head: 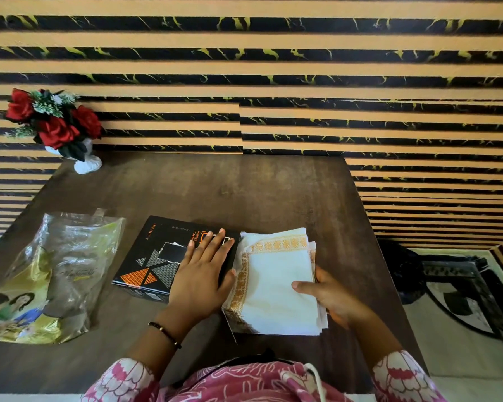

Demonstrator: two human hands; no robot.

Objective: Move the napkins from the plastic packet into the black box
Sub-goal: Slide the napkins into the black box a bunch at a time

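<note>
A black box (145, 265) with orange and grey triangles lies on the dark wooden table (244, 192). My left hand (203, 271) rests flat on the box's top, fingers spread, gripping nothing. A stack of white napkins (273, 285) with an orange patterned border sits at the box's right end, over a dark flap. My right hand (331, 300) holds the stack from its right side, thumb on top and fingers underneath. How far the napkins reach into the box is hidden. The clear plastic packet (55, 271) with gold print lies crumpled on the left, apart from both hands.
A white vase of red roses (58, 129) stands at the table's far left corner against the striped wall. The table's right edge runs close to my right hand, with the floor and a dark metal stand (453, 280) beyond it.
</note>
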